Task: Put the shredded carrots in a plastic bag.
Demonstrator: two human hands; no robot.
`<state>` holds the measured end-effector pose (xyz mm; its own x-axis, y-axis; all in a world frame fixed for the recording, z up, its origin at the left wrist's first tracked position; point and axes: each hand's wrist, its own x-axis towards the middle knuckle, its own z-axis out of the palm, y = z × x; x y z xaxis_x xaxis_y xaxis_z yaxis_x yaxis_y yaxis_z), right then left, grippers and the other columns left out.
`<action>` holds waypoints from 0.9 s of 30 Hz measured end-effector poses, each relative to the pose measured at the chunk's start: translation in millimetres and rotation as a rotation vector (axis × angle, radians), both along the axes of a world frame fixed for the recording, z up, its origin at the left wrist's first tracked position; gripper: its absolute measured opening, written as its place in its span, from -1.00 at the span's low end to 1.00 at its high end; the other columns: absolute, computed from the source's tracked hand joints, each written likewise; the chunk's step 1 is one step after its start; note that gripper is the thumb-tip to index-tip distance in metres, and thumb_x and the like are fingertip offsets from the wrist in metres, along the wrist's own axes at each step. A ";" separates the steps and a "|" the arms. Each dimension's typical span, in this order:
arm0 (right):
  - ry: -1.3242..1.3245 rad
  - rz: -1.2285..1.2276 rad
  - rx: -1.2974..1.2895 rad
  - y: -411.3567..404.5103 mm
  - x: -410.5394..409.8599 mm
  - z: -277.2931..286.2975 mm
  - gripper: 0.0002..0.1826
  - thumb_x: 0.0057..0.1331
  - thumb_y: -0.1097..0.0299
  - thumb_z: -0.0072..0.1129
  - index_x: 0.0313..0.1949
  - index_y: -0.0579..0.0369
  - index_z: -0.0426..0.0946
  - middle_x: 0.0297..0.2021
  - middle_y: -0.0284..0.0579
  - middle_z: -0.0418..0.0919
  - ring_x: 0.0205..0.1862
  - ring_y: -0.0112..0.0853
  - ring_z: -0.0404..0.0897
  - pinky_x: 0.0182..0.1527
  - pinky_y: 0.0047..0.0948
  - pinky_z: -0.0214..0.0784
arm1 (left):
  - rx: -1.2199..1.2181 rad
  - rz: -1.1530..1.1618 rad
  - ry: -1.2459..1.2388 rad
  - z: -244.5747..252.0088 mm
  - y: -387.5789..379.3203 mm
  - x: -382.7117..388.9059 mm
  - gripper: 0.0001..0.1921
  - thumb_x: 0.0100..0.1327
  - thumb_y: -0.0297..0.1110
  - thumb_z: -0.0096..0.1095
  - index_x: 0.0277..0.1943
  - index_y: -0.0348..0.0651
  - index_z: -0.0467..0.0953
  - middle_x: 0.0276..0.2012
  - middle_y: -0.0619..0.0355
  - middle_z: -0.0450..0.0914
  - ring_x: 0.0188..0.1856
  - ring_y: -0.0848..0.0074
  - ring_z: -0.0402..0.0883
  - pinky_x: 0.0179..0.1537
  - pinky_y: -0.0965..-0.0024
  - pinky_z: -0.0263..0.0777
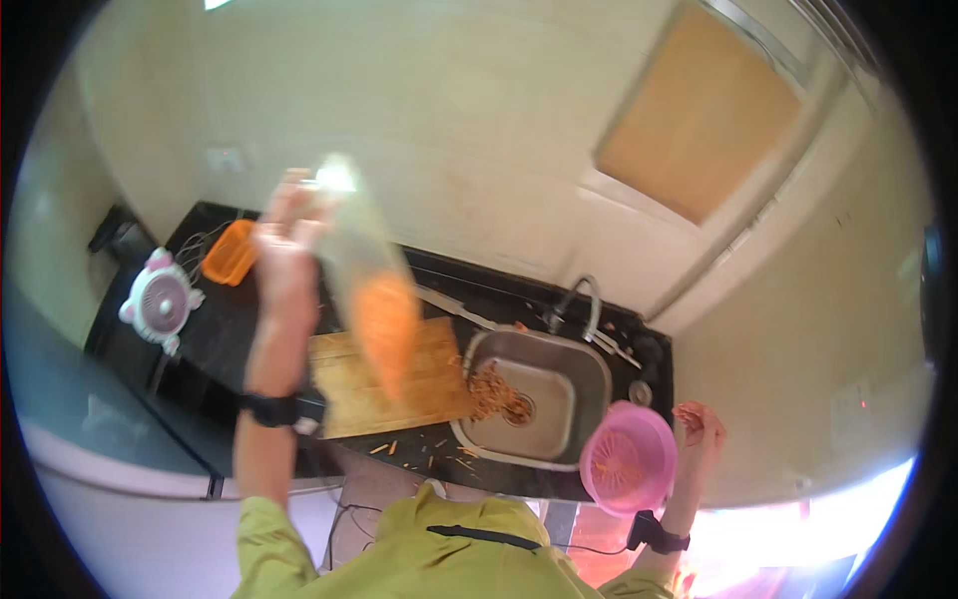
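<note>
My left hand [288,217] is raised over the counter's left part, gripping a clear plastic bag [359,232] near its top. Orange shreds, which look like carrot [388,322], fill the bag's lower end. The bag is blurred and hangs above a wooden cutting board [329,404]. At the right, my right hand [701,425] is beside the rim of a pink plastic basket [658,449] with a few orange bits inside. Its fingers are loosely bent; whether they touch the basket, I cannot tell.
A steel sink [554,442] holds peelings [494,393] around its drain, below a curved faucet [595,299]. Long utensils lie behind it. Orange scraps [385,448] dot the counter's front edge. Leftward are an orange plastic basket [230,254] and a small pink-and-white fan [163,303].
</note>
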<state>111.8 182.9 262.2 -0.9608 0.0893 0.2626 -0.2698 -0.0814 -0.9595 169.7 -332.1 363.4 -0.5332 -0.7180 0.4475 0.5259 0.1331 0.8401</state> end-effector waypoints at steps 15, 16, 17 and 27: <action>-0.185 -0.352 1.531 89.4 65.5 -165.5 -0.69 0.16 0.29 0.16 -0.13 0.15 0.49 -0.27 0.09 0.52 -0.12 -0.07 0.52 -0.04 -0.13 0.35 | -0.023 0.179 -0.513 -261.4 -218.5 55.8 -0.45 0.26 -0.62 -0.09 0.33 -0.17 0.22 0.20 0.07 0.36 0.06 0.42 0.51 -0.01 0.41 0.44; -0.176 -0.341 1.536 96.1 70.1 -171.4 -0.69 0.16 0.29 0.16 -0.13 0.15 0.49 -0.27 0.09 0.52 -0.12 -0.07 0.52 -0.04 -0.13 0.35 | 0.003 0.173 -0.577 -246.6 -191.6 59.9 -0.44 0.24 -0.65 -0.10 0.33 -0.15 0.24 0.21 0.04 0.36 0.10 0.36 0.49 0.01 0.39 0.42; -0.291 -0.420 1.347 100.2 74.6 -176.8 -0.63 0.13 0.32 0.19 -0.07 0.15 0.45 -0.23 0.12 0.50 -0.08 -0.01 0.48 0.00 -0.09 0.31 | 0.011 0.196 -0.579 -247.9 -188.5 66.0 -0.44 0.24 -0.65 -0.10 0.33 -0.15 0.24 0.21 0.04 0.36 0.10 0.36 0.49 0.01 0.39 0.42; -0.653 -0.881 0.850 142.9 117.9 -241.4 -0.50 -0.01 0.38 0.30 -0.11 0.22 0.26 -0.24 0.07 0.47 -0.13 -0.21 0.51 -0.08 -0.29 0.36 | -1.158 0.405 -0.845 -214.0 -12.9 4.6 -0.45 0.00 -0.49 0.11 0.15 -0.26 0.36 0.08 -0.14 0.41 0.16 0.02 0.34 0.19 0.02 0.21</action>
<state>229.6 325.9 20.8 -0.6400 0.7651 0.0711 0.5859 0.5458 -0.5991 174.2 -345.0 149.3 -0.7755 -0.3474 0.5272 -0.2855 0.9377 0.1979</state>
